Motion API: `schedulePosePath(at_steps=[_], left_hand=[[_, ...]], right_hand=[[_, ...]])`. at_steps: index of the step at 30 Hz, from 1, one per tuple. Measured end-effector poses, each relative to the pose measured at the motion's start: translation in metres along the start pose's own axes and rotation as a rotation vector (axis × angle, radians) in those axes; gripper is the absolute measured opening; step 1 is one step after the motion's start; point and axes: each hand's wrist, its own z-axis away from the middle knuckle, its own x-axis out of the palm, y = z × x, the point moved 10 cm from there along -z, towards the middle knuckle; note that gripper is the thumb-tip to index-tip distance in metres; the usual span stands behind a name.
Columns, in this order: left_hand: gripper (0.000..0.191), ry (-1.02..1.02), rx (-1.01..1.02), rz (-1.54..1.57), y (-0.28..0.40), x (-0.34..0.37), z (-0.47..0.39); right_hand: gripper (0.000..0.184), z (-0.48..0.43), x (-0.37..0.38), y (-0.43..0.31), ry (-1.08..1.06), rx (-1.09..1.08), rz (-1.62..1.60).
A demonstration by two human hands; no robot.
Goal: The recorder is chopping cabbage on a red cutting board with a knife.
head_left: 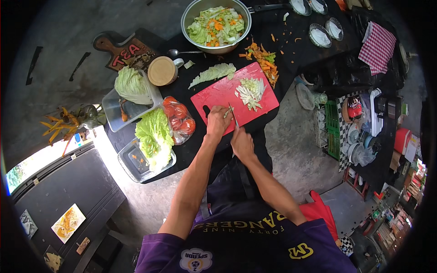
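A red cutting board (218, 95) lies tilted on the black-covered table. My right hand (242, 143) grips a kitchen knife (234, 114), its blade over the board's near part. Just left of the blade, my left hand (218, 120) holds down a small piece of cabbage (228, 112) with bent fingers. Shredded cabbage (251, 92) is heaped on the board's right half. One long cabbage leaf (213, 74) rests along the far edge. Behind the board stands a metal pan (216, 49) of cut cabbage and carrot. Carrot peelings (264, 63) lie by the board's far right corner.
To the left are a plastic container (131, 117) with a cabbage head (132, 85), a bag of tomatoes (179, 119), a glass dish (131, 163) with lettuce (155, 136), and a lidded mug (162, 71). Small glass bowls (320, 36) stand at the far right.
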Motion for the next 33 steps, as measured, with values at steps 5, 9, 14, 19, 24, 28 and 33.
schedulePosePath(at_steps=[5,9,14,19,24,28,33], left_hand=[[0.015,0.025,-0.041,0.031,-0.003,-0.001,0.000],[0.014,0.052,-0.002,0.001,0.002,-0.016,-0.001],[0.016,0.200,-0.169,-0.041,-0.021,-0.055,0.012],[0.017,0.139,-0.242,0.103,-0.021,-0.048,0.015],[0.016,0.116,-0.159,0.045,0.008,-0.030,0.006],[0.010,0.124,-0.064,-0.069,0.020,-0.016,-0.001],[0.011,0.016,-0.097,0.064,0.006,0.001,0.001]], right_hand=[[0.044,0.025,0.013,0.038,-0.016,0.095,0.008],[0.044,0.014,0.002,0.022,-0.033,0.006,0.035],[0.042,0.019,0.001,0.040,-0.057,-0.053,0.115],[0.037,-0.012,-0.045,0.019,0.077,-0.277,0.296],[0.041,-0.025,-0.059,0.025,0.115,-0.194,0.221],[0.045,-0.018,-0.040,0.022,0.079,-0.217,0.039],[0.045,-0.007,-0.023,0.008,0.027,-0.215,0.004]])
